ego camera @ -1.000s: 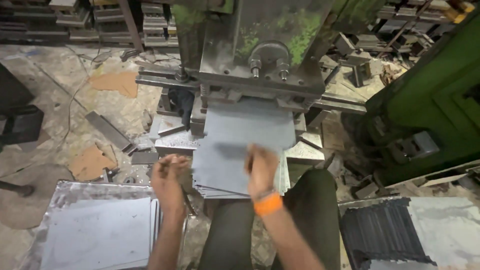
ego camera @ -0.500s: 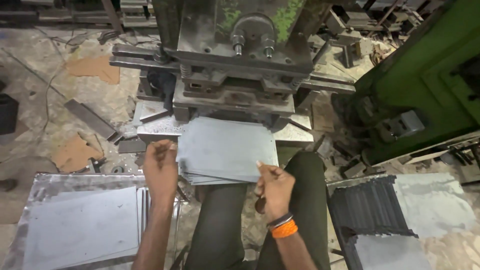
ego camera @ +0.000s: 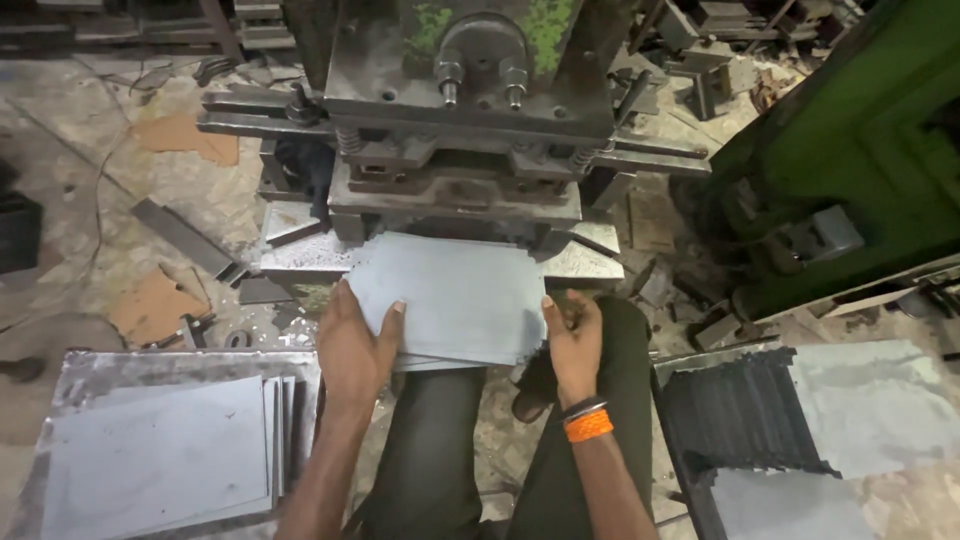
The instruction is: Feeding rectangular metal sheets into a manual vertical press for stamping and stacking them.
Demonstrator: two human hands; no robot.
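Both hands grip one grey metal sheet (ego camera: pixel 450 295): the left hand (ego camera: pixel 355 350) holds its left edge, the right hand (ego camera: pixel 572 340) its right edge. The sheet lies half under the press (ego camera: pixel 470 130), so the feeding step seems in hand; pushing further needs straight alignment

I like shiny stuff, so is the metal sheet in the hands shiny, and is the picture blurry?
Head view: the metal sheet looks dull grey with soft light and no glare; the left hand and right hand look fairly sharp; the press machine above is darker and shadowed.
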